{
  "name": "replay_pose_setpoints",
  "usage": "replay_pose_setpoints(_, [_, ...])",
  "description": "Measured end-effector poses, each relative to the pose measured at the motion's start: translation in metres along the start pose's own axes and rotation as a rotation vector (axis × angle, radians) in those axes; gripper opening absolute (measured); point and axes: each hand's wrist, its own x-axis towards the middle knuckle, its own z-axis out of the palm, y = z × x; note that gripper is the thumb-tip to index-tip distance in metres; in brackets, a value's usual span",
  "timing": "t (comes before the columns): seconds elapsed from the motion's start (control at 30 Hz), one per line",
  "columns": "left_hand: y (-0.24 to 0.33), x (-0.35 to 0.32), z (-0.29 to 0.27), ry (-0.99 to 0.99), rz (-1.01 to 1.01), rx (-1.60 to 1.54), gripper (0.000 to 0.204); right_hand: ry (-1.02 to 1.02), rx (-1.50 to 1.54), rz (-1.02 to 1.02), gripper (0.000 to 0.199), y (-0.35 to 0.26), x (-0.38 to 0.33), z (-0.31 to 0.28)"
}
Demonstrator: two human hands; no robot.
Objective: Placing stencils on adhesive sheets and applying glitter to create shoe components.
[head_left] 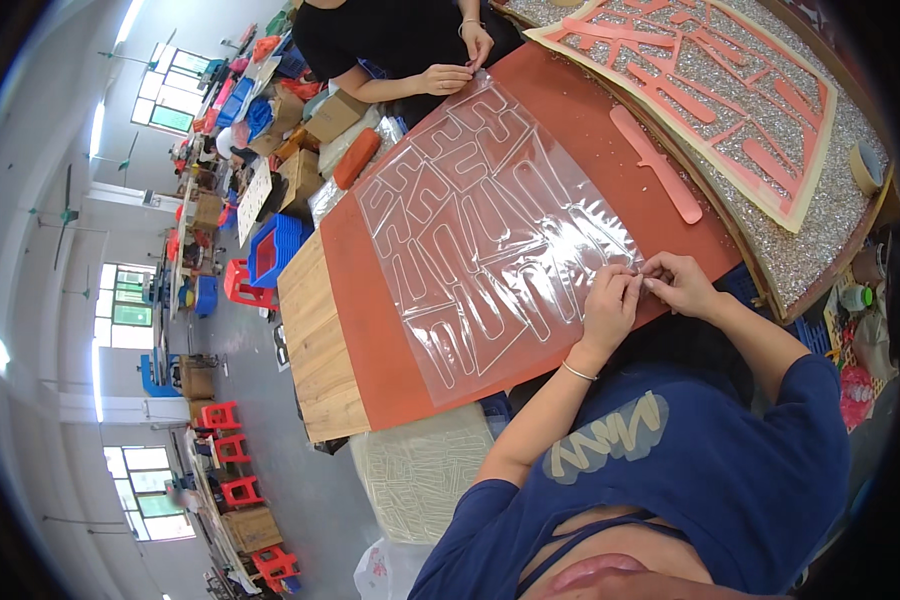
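A: What's the surface, and what sort of room is it?

B: From my seat I see an orange-red work surface [365, 300], with wooden boards [320, 345] showing at 8 to 9 o'clock. Beyond lies a workshop with a grey floor [270, 400] at 8 and three windows [125, 305] between 8 and 10

A: Can you count the things?

B: I count one clear plastic sheet [490, 250], spread across the middle and marked with outlined shapes. One coral strip [655, 165] lies at 2 o'clock, beside the sheet. Between 2 and 3 I see one curved tray [790, 262] of glittering grit, bearing one panel [686, 101] of coral pieces and one tape roll [867, 167] near its outer rim. At 8 stand at least four red stools [232, 448]

A: And the hands?

B: At 3 o'clock, the wearer's left hand [610, 300] and right hand [682, 285] nearly meet, each with thumb and forefinger pinched narrow on the sheet's near corner. At 12, the co-worker's hands [445, 79] come together at the opposite corner; I can't tell how firmly they grip it
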Motion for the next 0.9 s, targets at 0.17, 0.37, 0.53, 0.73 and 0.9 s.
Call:
replay_pose_setpoints(0.17, [-0.002,0.002,0.0,0.032,0.054,0.045,0.014,0.066,-0.06,-0.177,0.012,0.009,0.001,0.005])
replay_pose_setpoints(0.37, [-0.002,0.001,0.001,0.049,0.051,0.058,0.014,0.109,-0.073,-0.222,0.012,0.015,0.001,0.009])
replay_pose_setpoints(0.53, [-0.002,0.001,0.001,0.047,0.062,0.046,0.014,0.118,-0.1,-0.227,0.011,0.014,0.0,0.009])
replay_pose_setpoints(0.73, [-0.001,0.0,0.002,0.05,0.031,0.038,0.015,0.128,-0.087,-0.229,0.01,0.011,-0.002,0.01])
replay_pose_setpoints(0.9, [0.003,0.0,0.003,0.062,0.016,0.1,0.013,0.182,-0.004,-0.235,0.01,0.018,0.0,0.014])
